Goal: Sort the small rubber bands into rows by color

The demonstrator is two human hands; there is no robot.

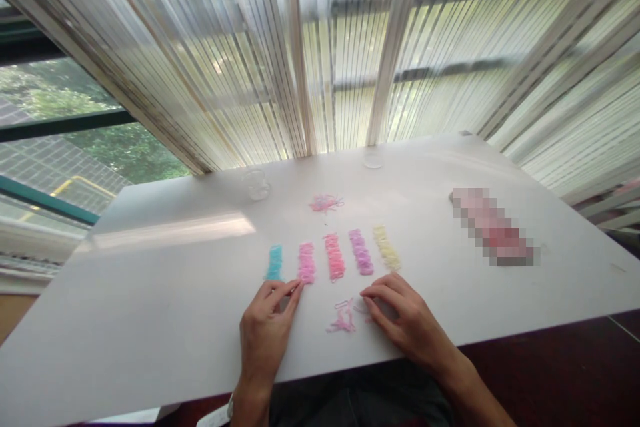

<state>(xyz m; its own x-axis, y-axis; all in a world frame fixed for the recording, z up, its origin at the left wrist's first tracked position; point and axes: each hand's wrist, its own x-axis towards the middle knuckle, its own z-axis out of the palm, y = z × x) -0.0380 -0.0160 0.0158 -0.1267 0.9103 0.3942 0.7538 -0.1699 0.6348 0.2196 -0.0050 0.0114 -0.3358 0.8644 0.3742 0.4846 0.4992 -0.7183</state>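
Note:
My left hand (267, 320) is pinched at the near end of a pink row of paper clips (306, 261), its fingertips on a pink clip there. Thumb and forefinger of my right hand (405, 310) are closed together beside a small loose heap of pink paper clips (343, 317); whatever lies between those fingertips is too small to make out. Other neat rows flank the pink one: a blue row (275, 262), a coral-red row (335, 257), a purple row (361, 252) and a yellow row (387, 248).
Farther back lies a mixed pile of clips (325, 203). Clear round containers (257, 185) stand at the back left, and a clear round lid or dish (373, 160) near the curtain (345, 47). A blurred-out pinkish object (493, 227) rests on the white table (165, 307) at right.

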